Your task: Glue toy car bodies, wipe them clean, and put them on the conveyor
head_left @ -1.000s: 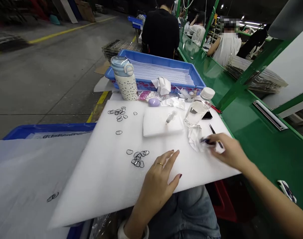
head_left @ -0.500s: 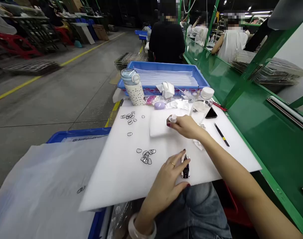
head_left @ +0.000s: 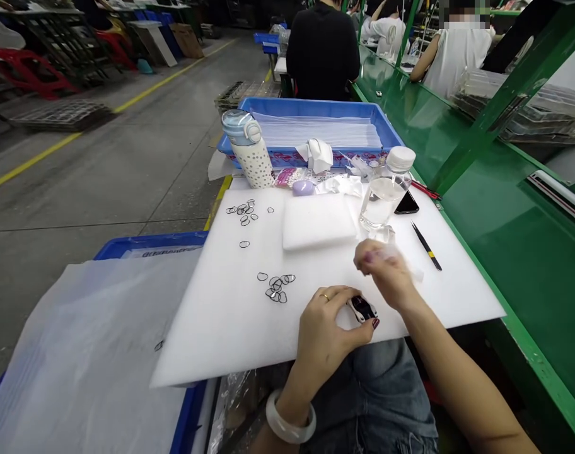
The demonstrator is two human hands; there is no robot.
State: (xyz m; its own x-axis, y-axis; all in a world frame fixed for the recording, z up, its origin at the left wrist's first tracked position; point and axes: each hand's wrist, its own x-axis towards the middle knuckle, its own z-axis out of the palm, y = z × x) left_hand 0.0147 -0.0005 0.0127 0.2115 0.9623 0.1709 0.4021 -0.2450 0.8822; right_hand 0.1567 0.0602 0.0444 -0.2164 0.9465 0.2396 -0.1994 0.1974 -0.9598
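Between the thumb and fingers of my left hand is a small black and white part, gripped by its ends near the front edge of the white foam sheet. My right hand is just above and to the right of it, fingers curled and smeared by motion; what it holds cannot be made out. Thin black rings lie in a cluster left of my left hand, and more rings lie farther back. A thick white foam block rests behind my hands.
Behind the foam block stand a dotted cup and a clear bottle. Black tweezers and a phone lie at the right. A blue tray is at the back. A person in black sits beyond.
My right hand has come down and right from over the foam block towards the black and white part. My left thumb and fingers have closed on the part, which is now turned to a slant.
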